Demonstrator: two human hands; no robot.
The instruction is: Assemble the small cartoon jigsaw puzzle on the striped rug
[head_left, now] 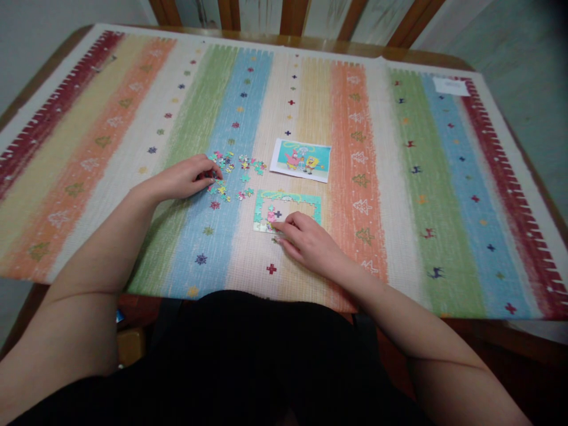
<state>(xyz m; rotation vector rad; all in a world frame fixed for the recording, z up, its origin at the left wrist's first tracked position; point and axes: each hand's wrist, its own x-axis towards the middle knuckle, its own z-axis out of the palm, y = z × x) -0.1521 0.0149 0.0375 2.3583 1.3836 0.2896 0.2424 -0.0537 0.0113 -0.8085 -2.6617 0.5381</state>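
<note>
On the striped tablecloth lies a partly assembled jigsaw puzzle (316, 207), its turquoise border joined around a gap where the cloth shows. My right hand (308, 242) is at its lower left, index fingertip and thumb closed at a puzzle piece by the bottom edge. Just above that fingertip, pink pieces (271, 215) stand inside the border. Farther left, my left hand (193, 176) is at a loose pile of puzzle pieces (222, 190), fingers curled inward and fingertips among the pieces. Whatever those fingers hold is too small to make out.
A printed reference picture (304, 160) with two cartoon figures lies above the puzzle. More loose pieces (245, 177) are scattered between pile and puzzle. A white paper (451, 86) rests at the far right of the tablecloth (408, 236). Wooden slats (293, 16) stand behind the table.
</note>
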